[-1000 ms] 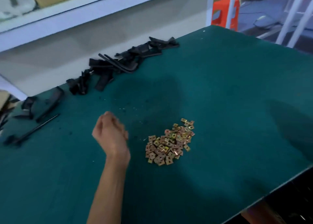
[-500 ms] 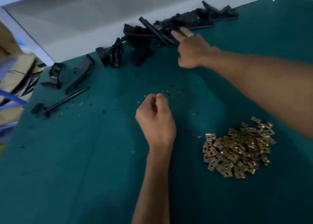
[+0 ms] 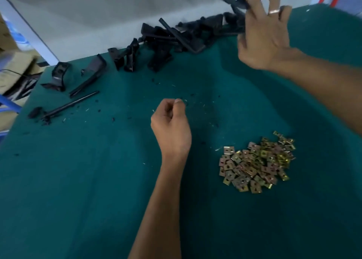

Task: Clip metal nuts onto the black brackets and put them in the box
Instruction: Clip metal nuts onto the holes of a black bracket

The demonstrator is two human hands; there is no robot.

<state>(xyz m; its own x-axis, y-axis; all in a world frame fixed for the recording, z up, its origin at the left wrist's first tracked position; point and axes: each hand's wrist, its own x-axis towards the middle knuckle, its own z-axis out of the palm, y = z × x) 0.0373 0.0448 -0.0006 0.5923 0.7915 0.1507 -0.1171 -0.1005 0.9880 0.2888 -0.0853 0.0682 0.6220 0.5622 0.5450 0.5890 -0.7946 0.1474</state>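
Observation:
A long black bracket (image 3: 238,1) hangs in the air at the top right, gripped by the fingertips of my right hand (image 3: 262,39), just above the far end of the heap of black brackets (image 3: 176,37) along the table's back edge. Mid-table, my left hand (image 3: 171,129) hovers with its fingers curled and the thumb on the forefinger; nothing shows inside it. A heap of brass-coloured metal nuts (image 3: 256,164) lies on the green mat to the right of my left wrist.
More black brackets (image 3: 58,76) and a thin black rod (image 3: 64,107) lie at the mat's left side, with small black crumbs around them. Cardboard boxes (image 3: 13,70) stand beyond the table's left edge. A grey surface (image 3: 98,14) runs behind the heap.
My right hand reached to the bracket heap, then rose toward the right with one bracket in its fingers. My left hand stayed curled over the mat. The camera view shifted.

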